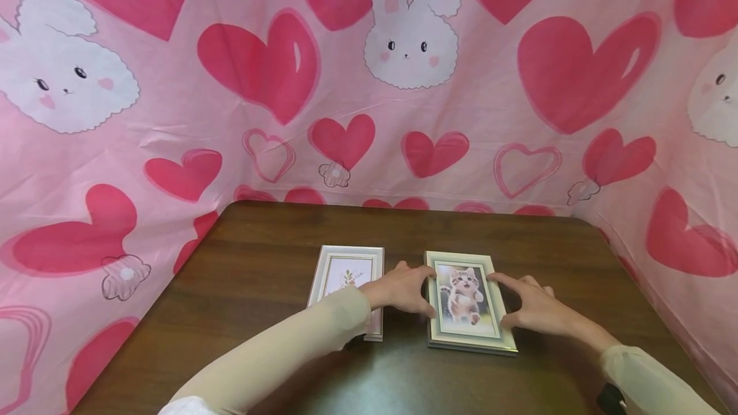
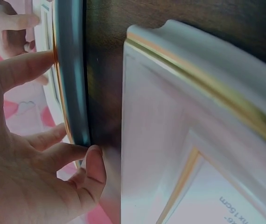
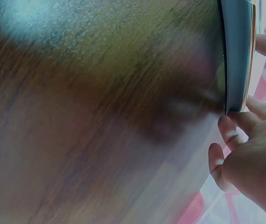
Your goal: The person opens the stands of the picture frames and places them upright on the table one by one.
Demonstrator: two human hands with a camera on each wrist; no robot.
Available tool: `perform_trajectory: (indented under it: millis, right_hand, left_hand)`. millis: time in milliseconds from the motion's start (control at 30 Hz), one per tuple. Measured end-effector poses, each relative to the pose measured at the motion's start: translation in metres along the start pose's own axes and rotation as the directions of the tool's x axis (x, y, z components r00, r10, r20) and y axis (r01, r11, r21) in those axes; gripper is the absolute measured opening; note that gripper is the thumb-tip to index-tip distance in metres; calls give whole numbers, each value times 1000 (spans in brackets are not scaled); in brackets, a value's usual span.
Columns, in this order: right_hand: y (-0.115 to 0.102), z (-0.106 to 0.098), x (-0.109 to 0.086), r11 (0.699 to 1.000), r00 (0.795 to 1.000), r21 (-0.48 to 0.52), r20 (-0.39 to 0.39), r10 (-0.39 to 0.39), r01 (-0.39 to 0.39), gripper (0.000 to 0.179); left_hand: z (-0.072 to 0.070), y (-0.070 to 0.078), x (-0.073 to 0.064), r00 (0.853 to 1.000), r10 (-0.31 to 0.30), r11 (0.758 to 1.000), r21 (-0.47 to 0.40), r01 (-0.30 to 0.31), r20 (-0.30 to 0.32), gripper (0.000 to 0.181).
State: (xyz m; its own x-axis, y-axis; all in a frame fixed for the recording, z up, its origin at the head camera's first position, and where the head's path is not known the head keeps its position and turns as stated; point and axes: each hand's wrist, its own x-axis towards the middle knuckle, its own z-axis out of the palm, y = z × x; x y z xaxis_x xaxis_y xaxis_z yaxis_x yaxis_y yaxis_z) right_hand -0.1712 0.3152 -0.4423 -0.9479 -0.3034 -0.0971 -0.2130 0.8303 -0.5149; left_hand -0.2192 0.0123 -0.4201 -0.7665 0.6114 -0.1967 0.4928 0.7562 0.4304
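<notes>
A pale cream picture frame (image 1: 468, 296) with a kitten picture lies face up on the brown table (image 1: 277, 242). My left hand (image 1: 405, 289) holds its left side, with the thumb near the lower part and a finger higher up. Opposite it, my right hand (image 1: 536, 307) grips the right side in the same way. In the left wrist view the fingertips (image 2: 95, 161) bend in around the far end of the frame's dark-looking side. The right wrist view has the thumb on the edge and some fingers (image 3: 228, 130) curled by the corner.
A second, white picture frame (image 1: 353, 266) with a leafy print lies to the left, partly covered by my left forearm (image 1: 300, 338). Pink cloth (image 1: 357, 101) with hearts and rabbits hangs behind the table and along both sides.
</notes>
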Motion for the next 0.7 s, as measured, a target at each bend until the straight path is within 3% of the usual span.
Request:
perform_trajectory:
  millis: [700]
  right_hand:
    - [-1,4,-1,1000,999,-4,-41,-17,17,93]
  left_hand:
    - [3,-1,0,1000,-5,1000,10,5,-20,79]
